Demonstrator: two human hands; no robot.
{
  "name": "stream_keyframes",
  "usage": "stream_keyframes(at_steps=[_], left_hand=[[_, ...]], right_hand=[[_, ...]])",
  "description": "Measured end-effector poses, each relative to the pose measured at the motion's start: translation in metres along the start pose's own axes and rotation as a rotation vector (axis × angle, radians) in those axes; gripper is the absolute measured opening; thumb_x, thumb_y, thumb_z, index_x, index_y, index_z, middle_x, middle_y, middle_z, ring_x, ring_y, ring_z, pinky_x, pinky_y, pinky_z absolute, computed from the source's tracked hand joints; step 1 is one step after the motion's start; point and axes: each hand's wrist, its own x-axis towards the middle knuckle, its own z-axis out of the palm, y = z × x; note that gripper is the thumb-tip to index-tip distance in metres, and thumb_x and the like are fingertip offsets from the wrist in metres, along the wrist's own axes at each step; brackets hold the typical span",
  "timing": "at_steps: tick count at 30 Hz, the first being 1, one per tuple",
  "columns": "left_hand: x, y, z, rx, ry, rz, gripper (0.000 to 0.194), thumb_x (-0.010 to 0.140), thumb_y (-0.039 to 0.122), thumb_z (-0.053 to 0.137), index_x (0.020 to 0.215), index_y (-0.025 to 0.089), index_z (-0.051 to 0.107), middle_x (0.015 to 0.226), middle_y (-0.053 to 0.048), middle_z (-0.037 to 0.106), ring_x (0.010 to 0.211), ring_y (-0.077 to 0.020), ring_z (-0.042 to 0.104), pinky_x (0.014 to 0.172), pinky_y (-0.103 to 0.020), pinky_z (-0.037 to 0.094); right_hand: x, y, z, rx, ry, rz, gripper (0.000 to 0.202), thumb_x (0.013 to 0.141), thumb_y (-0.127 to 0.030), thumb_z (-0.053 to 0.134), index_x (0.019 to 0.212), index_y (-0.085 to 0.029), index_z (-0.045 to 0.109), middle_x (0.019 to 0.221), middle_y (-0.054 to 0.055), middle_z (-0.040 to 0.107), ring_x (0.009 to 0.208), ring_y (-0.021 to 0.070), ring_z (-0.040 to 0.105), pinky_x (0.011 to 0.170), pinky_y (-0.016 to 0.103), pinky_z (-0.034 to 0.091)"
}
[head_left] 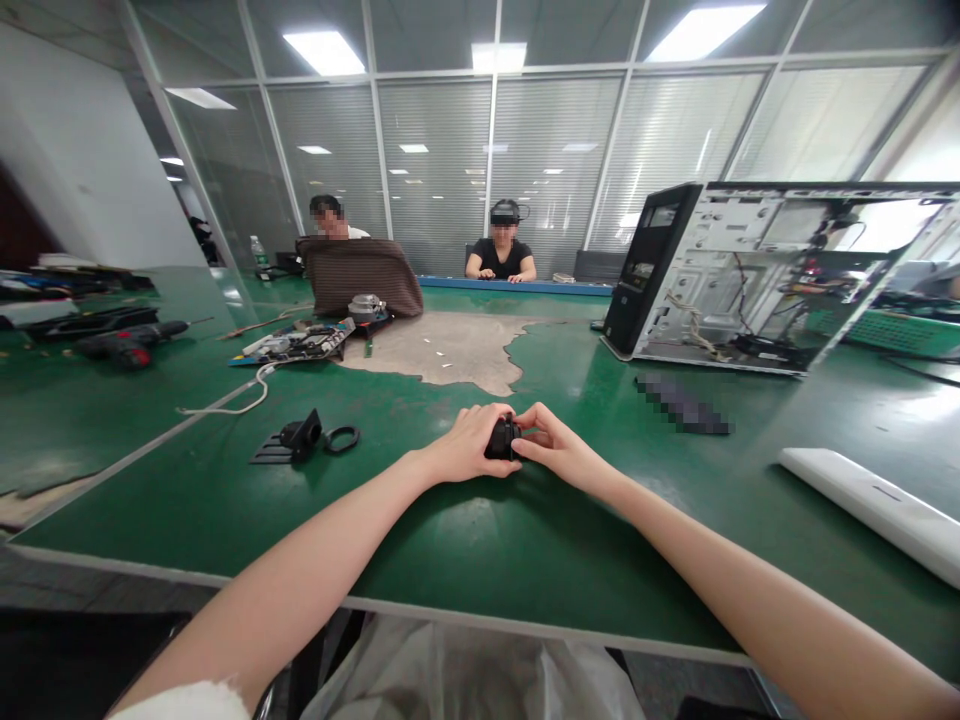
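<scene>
Just above the green table, my left hand [474, 443] is closed around a small black cylindrical part [500, 440], which looks like a lens or a camera piece. My right hand [547, 440] pinches the right end of the same part between thumb and fingers. Much of the part is hidden by my fingers, so its exact kind is unclear. To the left lie a black ring [342, 438] and a black bracket-like piece [300, 434] with a flat slotted base, both apart from my hands.
An open computer case [720, 270] stands at the right, with a dark blurred object [682, 404] and a white long box [874, 508] nearer. Circuit boards [300, 342], a brown cloth-covered thing [360, 275] and a power drill [131, 343] are at left. Two people sit across the table.
</scene>
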Motion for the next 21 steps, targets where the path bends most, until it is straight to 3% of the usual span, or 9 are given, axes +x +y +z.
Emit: stream_keyframes(at_steps=[13, 21], left_hand=[[0.0008, -0.0017, 0.0009, -0.012, 0.007, 0.000, 0.055, 0.066, 0.044, 0.059, 0.109, 0.022, 0.034, 0.101, -0.005, 0.049, 0.089, -0.0224, 0.046, 0.078, -0.035, 0.033], [0.0010, -0.0026, 0.0017, -0.002, 0.003, -0.023, 0.053, 0.066, 0.045, 0.059, 0.107, 0.022, 0.036, 0.098, -0.005, 0.049, 0.086, -0.0224, 0.047, 0.076, -0.035, 0.034]], right_hand=[[0.0035, 0.0049, 0.0029, 0.020, 0.062, 0.070, 0.024, 0.075, -0.038, 0.052, 0.090, -0.022, 0.043, 0.089, 0.000, 0.051, 0.075, 0.0121, 0.054, 0.072, 0.032, 0.048], [-0.0028, -0.0014, 0.0019, 0.046, -0.005, 0.005, 0.022, 0.073, -0.033, 0.057, 0.087, -0.022, 0.043, 0.090, 0.000, 0.052, 0.078, 0.0128, 0.055, 0.072, 0.029, 0.047]])
